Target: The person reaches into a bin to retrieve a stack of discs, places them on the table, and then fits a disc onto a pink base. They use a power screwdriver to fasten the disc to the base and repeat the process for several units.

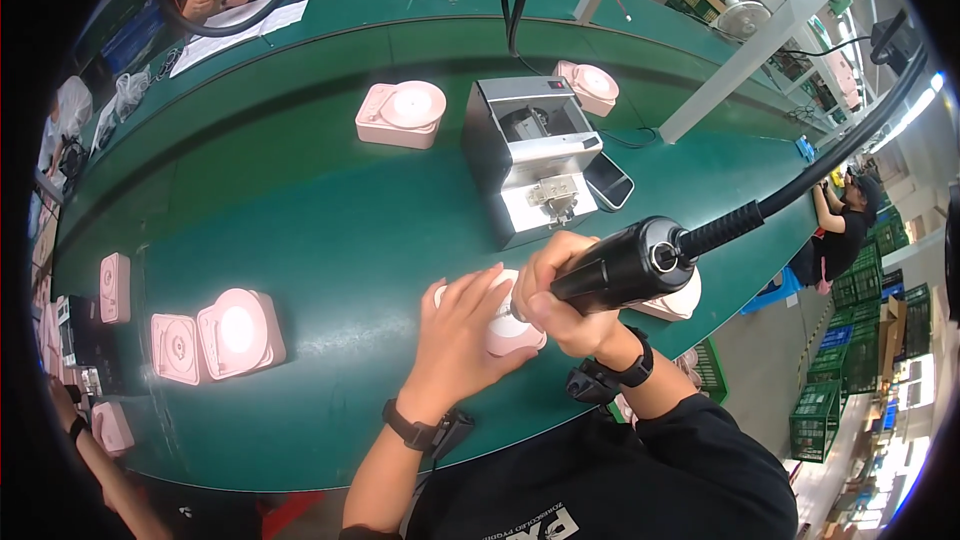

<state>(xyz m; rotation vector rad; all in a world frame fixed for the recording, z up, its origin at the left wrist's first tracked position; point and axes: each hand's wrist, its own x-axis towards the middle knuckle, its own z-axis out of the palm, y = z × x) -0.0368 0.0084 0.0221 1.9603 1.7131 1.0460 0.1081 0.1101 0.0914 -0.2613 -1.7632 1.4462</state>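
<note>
Power tool (625, 265) clamped by right hand (565, 300) fingers; pink box (515, 337), at six o'clock from machine (530, 155), held between left hand (455, 325) thumb and fingers (scratching possible, should power tool be tilted).

My left forearm (383, 485) rises from below, and my left hand (457, 332) lies back upward, fingers (466, 290) stretched forward and lightly bent, thumb (511, 361) held apart to the right. My right forearm (662, 388) slants in from the lower right; my right hand (568, 302) is curled into a closed grip just beside the left.
</note>
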